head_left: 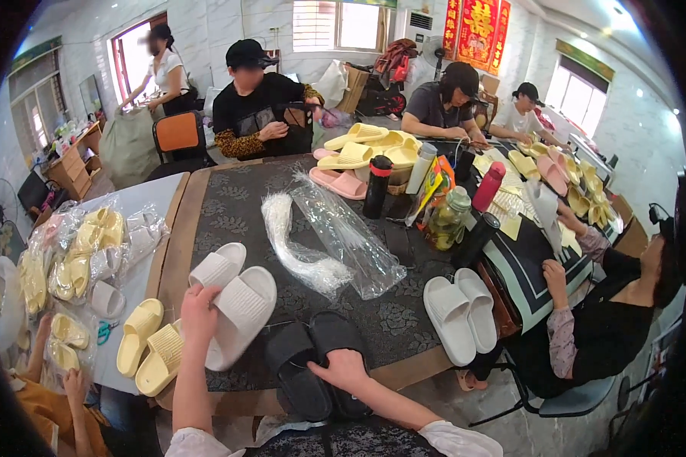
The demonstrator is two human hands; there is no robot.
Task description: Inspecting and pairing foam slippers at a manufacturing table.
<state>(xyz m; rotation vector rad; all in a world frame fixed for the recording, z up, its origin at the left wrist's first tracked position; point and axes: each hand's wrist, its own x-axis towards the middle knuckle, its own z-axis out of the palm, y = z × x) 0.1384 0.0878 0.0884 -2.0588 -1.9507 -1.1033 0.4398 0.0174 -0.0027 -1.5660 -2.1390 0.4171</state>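
My left hand (200, 311) is closed on a pair of light grey slide slippers (245, 306), its fingers at their ribbed straps. The pair stands tilted over the near left part of the table. Close to the front edge, my right hand (343, 371) grips a pair of black slide slippers (293, 354). Its thumb lies toward the left slipper, and its other fingers are partly hidden at the right one. Just left of my left hand, a pair of yellow slide slippers (149, 344) rests on the table.
Bundled white strands (286, 240) and a clear plastic bag (347, 232) lie mid-table. Another grey pair (459, 312) sits at the right edge. Bottles and a jar (448, 219) stand beyond. Bagged slippers (91, 247) fill the left side. Several people work around the table.
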